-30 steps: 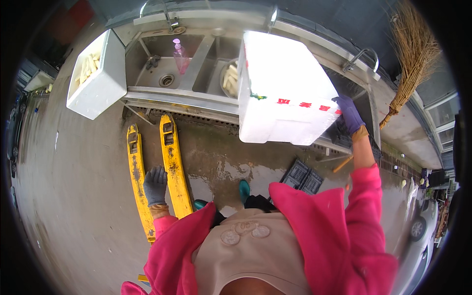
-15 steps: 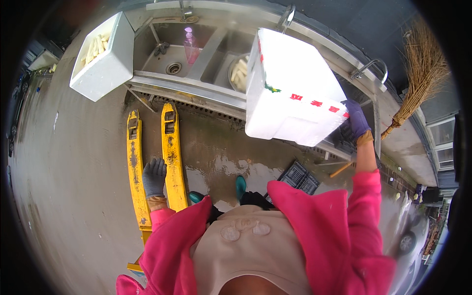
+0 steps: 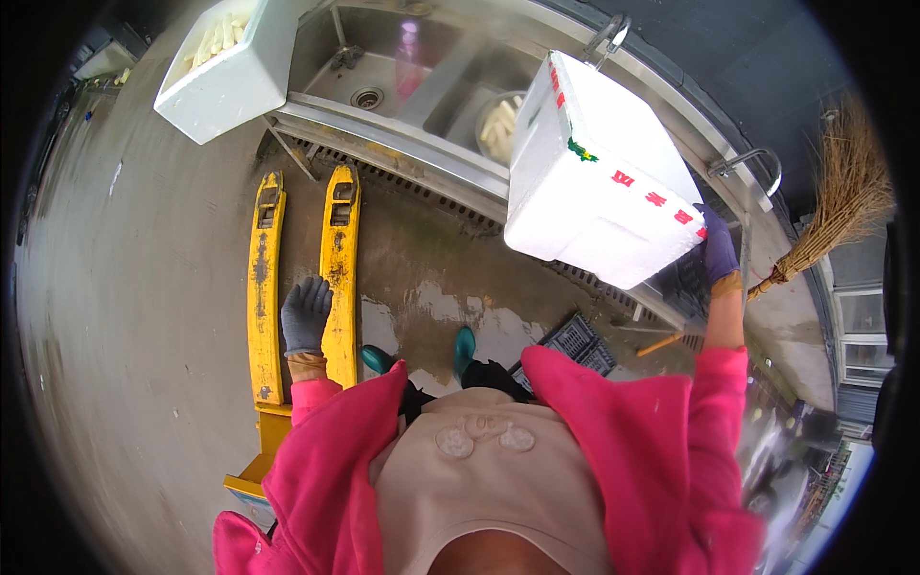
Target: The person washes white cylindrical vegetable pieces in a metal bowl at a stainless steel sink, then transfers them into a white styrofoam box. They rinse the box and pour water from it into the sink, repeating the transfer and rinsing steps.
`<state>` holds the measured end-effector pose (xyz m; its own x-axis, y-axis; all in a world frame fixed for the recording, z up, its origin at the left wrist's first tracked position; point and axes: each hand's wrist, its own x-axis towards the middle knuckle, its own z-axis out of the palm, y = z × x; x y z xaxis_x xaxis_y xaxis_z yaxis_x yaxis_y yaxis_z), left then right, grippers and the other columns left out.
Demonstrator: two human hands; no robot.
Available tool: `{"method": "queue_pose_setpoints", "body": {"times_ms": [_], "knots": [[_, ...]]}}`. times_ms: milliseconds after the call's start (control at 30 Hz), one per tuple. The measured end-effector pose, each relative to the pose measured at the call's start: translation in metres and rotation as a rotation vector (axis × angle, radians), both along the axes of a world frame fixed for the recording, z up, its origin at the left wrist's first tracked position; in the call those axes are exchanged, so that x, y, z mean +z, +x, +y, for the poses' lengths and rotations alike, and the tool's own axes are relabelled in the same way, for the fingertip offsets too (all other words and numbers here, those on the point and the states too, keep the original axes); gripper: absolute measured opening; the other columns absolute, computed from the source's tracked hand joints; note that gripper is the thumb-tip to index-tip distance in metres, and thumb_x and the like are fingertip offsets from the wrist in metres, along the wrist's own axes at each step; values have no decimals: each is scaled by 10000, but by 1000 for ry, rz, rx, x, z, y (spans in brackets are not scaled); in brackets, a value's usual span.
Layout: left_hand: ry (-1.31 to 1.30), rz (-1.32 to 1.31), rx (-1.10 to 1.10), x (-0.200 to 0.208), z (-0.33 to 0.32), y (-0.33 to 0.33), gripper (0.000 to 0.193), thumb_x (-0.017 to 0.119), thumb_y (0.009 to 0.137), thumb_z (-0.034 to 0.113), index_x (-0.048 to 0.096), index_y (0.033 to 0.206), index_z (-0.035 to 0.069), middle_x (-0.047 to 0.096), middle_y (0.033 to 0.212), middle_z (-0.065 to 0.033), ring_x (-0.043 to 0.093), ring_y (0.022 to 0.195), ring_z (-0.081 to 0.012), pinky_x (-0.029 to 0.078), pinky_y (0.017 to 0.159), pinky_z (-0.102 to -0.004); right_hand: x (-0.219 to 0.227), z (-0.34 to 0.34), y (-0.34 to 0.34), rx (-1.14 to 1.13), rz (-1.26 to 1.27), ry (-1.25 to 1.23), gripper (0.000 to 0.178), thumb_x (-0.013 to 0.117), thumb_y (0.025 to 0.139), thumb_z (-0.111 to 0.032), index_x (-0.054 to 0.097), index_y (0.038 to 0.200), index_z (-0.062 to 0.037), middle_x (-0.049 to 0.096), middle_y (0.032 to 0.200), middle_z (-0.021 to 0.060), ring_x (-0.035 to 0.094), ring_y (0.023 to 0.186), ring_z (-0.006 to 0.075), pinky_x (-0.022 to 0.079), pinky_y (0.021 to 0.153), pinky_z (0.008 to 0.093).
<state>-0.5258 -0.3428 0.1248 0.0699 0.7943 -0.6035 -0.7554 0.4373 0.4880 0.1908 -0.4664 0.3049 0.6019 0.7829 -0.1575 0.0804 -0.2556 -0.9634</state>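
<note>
My right hand [image 3: 721, 247], in a purple glove, grips the right-hand edge of a white foam box [image 3: 604, 172] with red printing and a green mark. The box sits tilted over the right part of a steel sink, and its inside is hidden. My left hand [image 3: 307, 314], in a grey glove, holds nothing. Its fingers are stretched out, above the yellow pallet jack forks [image 3: 339, 259]. Beside the box, a round bowl [image 3: 485, 144] of pale peeled stalks stands in the middle basin, partly covered by the box.
Another white foam box [image 3: 225, 101], holding pale stalks, rests at the sink's left end. A pink pump bottle [image 3: 409, 62] stands in the left basin [image 3: 331, 81]. A straw broom [image 3: 829, 211] leans at the right. A dark plastic crate [image 3: 575, 342] lies on the wet floor by my boots.
The whole view has shifted and turned slightly, with the sink and both boxes displaced in the picture. My right hand stays on the foam box; my left remains empty near the forks.
</note>
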Motion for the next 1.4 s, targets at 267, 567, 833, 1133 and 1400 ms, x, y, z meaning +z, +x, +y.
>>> {"method": "queue_pose_setpoints", "body": {"times_ms": [267,567,833,1133,1400], "knots": [[7,7,126,-12,-10,5,390,469,970,254,505,1234,-31,588,1209,-215,580,1115,-332,469,976,-445,-1,1,17,36,219,-82,430,436,982,-312,547,1266,-10,609,1163,81,580,1057,197,471,911,329],[-19,0,126,-23,-32,5,420,382,1013,259,442,1284,-57,487,1342,-244,498,1213,-367,385,1059,-458,3,-11,58,458,-811,-278,671,634,703,104,442,1337,2,579,1204,105,567,1087,199,471,950,343],[117,29,135,-41,-46,-11,331,509,949,244,534,1167,-4,623,1112,-193,620,990,-319,503,903,-432,5,-16,73,594,-1098,-326,730,706,667,66,423,1337,4,588,1187,125,579,1086,219,488,932,356],[-41,9,31,-20,-28,-4,496,463,986,314,435,1353,-18,458,1398,-199,457,1284,-334,387,1076,-447,10,-12,-6,-101,-15,-206,378,517,901,-406,654,993,-66,641,832,59,644,694,173,533,494,327],[276,131,-294,41,56,59,417,405,1012,239,457,1335,-19,531,1321,-198,537,1204,-311,437,1038,-406,13,0,-43,-16,-210,-36,273,573,868,-246,638,957,4,568,863,86,597,656,164,529,462,296]]}}
